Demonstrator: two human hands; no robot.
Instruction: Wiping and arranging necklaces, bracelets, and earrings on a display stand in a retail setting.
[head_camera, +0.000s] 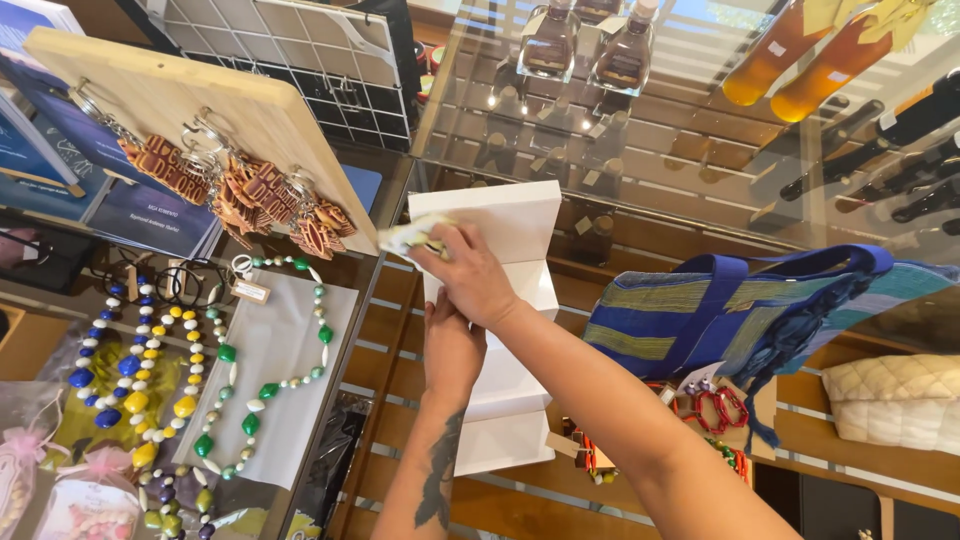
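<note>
The left hand (452, 345) lay against the front of a white stepped stand (497, 330), its fingers tucked under the right wrist, so whether they were spread or pressed together could not be told; it seemed to steady the stand. Just above it the right hand (468, 275) crossed over, its fingers curled and pinching a pale yellowish cloth (412, 237) against the stand's top step, apparently to wipe it. The stand leaned upright against slatted wooden shelving (400, 400), directly under the fingers and reaching well below them. To the left of the fingers, bead necklaces (235, 385) in green, blue and yellow were laid on a white sheet (275, 360) so each strand showed. Up and left of the fingers, a tilted wooden board (200, 95) carried carved wooden key rings (240, 185) on hooks, hung for display. To the right of the fingers a blue striped cloth bag (720, 315) rested on a shelf, red beaded pieces (715, 405) under it and a cream quilted cushion (895, 400) beyond. Farthest from the fingers, a glass shelf (650, 130) bore small bottles (590, 45) and amber ones (810, 55). The place looked like a gift shop.
</note>
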